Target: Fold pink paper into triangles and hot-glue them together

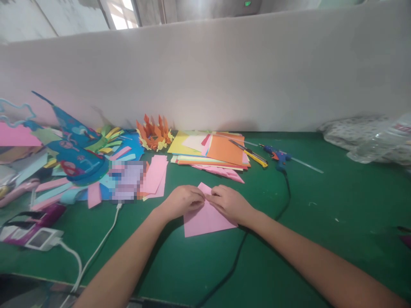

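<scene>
A pink sheet (pixel 208 223) lies on the green table (pixel 308 265), right in front of the person, and I see both hands on its upper part. The left hand (pixel 185 200) and the right hand (pixel 231 203) nearly meet there, fingers bent and narrowly pinching the paper. Just beyond sits a stack of coloured paper (pixel 227 150), with a yellow cutter (pixel 257 158) at its side and a blue glue gun (pixel 280 158) to the right. A paper crown (pixel 155 136) stands left of the stack.

Sheet (pixel 207 222) in front of paper stack (pixel 224 149)
</scene>
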Demonstrator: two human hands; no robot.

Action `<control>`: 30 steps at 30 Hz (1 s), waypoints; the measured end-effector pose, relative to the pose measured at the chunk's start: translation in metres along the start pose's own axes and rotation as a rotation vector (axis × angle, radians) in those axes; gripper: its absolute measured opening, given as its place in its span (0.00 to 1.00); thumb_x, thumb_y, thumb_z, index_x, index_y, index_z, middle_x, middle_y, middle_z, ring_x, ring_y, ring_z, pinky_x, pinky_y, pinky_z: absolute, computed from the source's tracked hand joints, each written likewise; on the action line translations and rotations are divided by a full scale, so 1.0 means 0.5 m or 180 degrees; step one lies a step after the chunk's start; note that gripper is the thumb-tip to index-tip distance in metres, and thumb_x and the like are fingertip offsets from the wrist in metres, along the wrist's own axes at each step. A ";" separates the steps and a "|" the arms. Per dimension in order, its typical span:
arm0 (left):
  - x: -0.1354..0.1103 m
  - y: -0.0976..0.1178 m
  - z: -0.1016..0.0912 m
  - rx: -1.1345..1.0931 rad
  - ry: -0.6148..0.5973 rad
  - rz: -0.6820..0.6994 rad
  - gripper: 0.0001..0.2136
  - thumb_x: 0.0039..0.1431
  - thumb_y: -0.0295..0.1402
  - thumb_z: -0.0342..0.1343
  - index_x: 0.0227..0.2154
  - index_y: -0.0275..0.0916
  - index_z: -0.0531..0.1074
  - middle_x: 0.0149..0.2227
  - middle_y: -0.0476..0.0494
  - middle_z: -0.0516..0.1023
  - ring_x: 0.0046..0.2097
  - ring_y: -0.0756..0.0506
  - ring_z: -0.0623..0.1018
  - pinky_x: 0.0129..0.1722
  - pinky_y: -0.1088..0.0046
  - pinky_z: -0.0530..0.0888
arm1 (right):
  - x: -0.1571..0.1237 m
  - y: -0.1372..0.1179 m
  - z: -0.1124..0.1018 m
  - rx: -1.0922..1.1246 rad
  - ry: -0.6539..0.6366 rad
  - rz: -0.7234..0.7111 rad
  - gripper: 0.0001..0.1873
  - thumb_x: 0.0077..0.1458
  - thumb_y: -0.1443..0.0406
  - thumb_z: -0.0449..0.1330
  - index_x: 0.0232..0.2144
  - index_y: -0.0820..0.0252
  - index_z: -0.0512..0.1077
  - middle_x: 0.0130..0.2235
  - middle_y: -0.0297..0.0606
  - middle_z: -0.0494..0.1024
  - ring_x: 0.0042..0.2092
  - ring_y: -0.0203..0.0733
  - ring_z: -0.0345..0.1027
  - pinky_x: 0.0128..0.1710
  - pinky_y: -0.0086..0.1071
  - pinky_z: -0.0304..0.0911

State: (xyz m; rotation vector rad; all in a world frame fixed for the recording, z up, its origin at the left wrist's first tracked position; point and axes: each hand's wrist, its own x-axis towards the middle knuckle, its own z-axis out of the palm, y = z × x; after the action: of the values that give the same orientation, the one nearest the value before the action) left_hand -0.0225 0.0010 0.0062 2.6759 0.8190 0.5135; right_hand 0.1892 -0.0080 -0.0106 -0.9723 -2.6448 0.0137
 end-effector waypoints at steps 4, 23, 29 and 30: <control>0.000 0.001 -0.003 -0.0065 0.0010 -0.0034 0.11 0.61 0.29 0.48 0.30 0.38 0.76 0.35 0.44 0.79 0.38 0.48 0.77 0.39 0.75 0.71 | 0.000 0.000 -0.001 0.0017 -0.0073 0.0007 0.18 0.66 0.64 0.43 0.39 0.61 0.73 0.31 0.39 0.69 0.33 0.38 0.56 0.30 0.32 0.48; -0.007 0.019 -0.030 -0.0826 -0.0056 -0.0549 0.09 0.58 0.33 0.53 0.26 0.39 0.76 0.42 0.44 0.66 0.43 0.49 0.71 0.46 0.72 0.70 | -0.003 -0.010 -0.009 0.0082 -0.0111 -0.0189 0.17 0.65 0.64 0.43 0.44 0.62 0.71 0.35 0.42 0.69 0.36 0.40 0.58 0.34 0.32 0.54; -0.009 0.013 -0.027 -0.0923 -0.0065 -0.0653 0.10 0.59 0.34 0.53 0.26 0.39 0.77 0.45 0.43 0.65 0.48 0.46 0.69 0.48 0.71 0.69 | 0.001 -0.011 -0.011 -0.0006 -0.0177 -0.0258 0.18 0.65 0.64 0.43 0.45 0.60 0.71 0.33 0.40 0.68 0.35 0.39 0.57 0.33 0.32 0.51; -0.010 0.009 -0.025 -0.0925 -0.0077 -0.0663 0.10 0.59 0.34 0.53 0.28 0.40 0.78 0.46 0.42 0.65 0.49 0.46 0.69 0.49 0.70 0.68 | 0.001 -0.010 -0.010 0.0003 -0.0168 -0.0259 0.18 0.65 0.65 0.43 0.45 0.60 0.71 0.33 0.40 0.68 0.35 0.39 0.57 0.33 0.32 0.51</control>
State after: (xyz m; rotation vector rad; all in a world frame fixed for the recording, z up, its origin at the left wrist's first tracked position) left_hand -0.0296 -0.0033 0.0179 2.2986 0.9255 0.5049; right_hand 0.1871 -0.0123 -0.0049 -0.8747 -2.7303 0.0220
